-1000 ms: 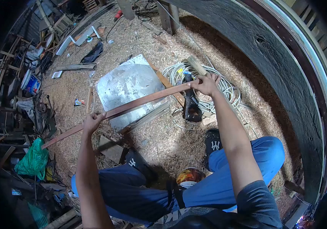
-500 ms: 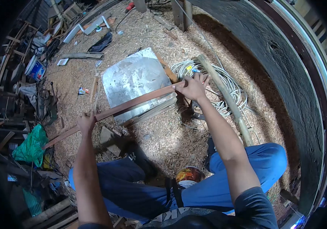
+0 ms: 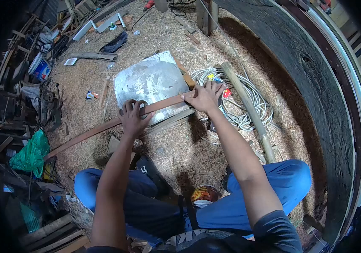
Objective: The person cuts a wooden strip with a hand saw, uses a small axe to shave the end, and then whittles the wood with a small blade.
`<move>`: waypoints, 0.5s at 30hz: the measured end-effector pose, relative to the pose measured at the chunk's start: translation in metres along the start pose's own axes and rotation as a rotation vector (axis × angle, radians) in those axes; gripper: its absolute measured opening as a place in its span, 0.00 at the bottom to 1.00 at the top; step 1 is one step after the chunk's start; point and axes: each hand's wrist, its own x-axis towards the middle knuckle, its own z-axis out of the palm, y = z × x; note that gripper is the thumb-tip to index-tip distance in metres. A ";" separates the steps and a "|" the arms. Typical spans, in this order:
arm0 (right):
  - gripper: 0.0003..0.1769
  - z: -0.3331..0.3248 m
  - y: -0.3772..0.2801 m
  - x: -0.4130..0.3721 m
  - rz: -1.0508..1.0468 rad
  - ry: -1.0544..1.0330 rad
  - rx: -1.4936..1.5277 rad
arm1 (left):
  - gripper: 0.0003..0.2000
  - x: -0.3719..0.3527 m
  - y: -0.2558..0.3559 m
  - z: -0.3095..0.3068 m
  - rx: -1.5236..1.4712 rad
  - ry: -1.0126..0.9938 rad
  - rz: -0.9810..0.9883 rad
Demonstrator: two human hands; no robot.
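Note:
A long, thin reddish-brown wooden strip point(image 3: 91, 131) runs from the lower left up across a grey metal sheet point(image 3: 148, 80). My left hand point(image 3: 135, 118) grips the strip at the sheet's lower left edge, fingers bent over it. At the strip's right end, my right hand point(image 3: 205, 97) holds it with the thumb on top, near the sheet's right corner. Wooden pieces point(image 3: 172, 121) lie under the sheet's near edge. Beside my right hand is a coil of grey cable point(image 3: 256, 101) with a red round item point(image 3: 227, 93) by it.
A wooden pole point(image 3: 248, 103) lies over the coil. A green plastic bag point(image 3: 32, 154) touches the strip's far left end. A paint bucket point(image 3: 204, 195) stands between my legs. Scrap wood and clutter line the left, and a dark curved slab point(image 3: 315, 71) bounds the right.
My left hand has moved right along the strip, onto the sheet's edge. My right hand has shifted slightly left and down, and the red round item now shows beside it.

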 end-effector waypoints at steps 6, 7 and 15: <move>0.43 -0.003 -0.011 -0.005 0.020 0.004 0.019 | 0.33 0.013 -0.009 -0.004 0.043 -0.037 0.009; 0.43 0.000 -0.010 -0.004 0.022 0.033 0.023 | 0.33 0.014 -0.007 -0.005 0.034 -0.046 -0.002; 0.40 0.017 0.013 -0.001 0.013 0.069 0.035 | 0.27 0.018 0.010 0.009 0.005 -0.012 -0.078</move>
